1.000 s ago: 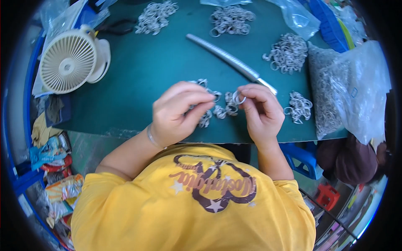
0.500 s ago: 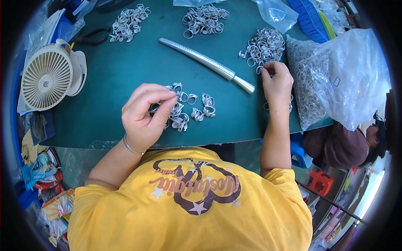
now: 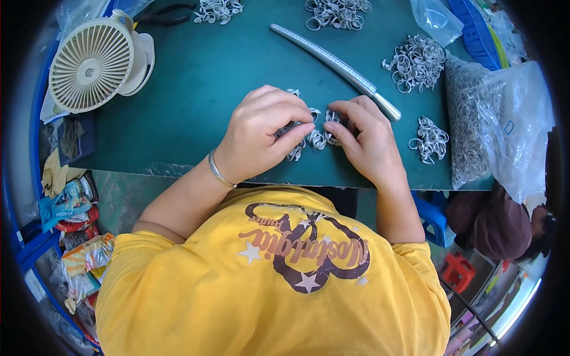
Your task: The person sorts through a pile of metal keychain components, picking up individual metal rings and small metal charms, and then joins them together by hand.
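My left hand [image 3: 261,137] covers most of the small pile of metal rings [image 3: 314,137] near the desk's front edge; can't tell how many sit under my fingers. My right hand [image 3: 365,142] hides the pile's right side, and its fingertips curl out of sight. Whether either hand actually pinches a ring is too small to tell. The ring heaps [image 3: 338,10] at the desk's far edge are cut off by the picture's top. The pliers [image 3: 166,13] at the far left corner are half cut off. The clear bag of rings [image 3: 493,124] hides the desk's right edge.
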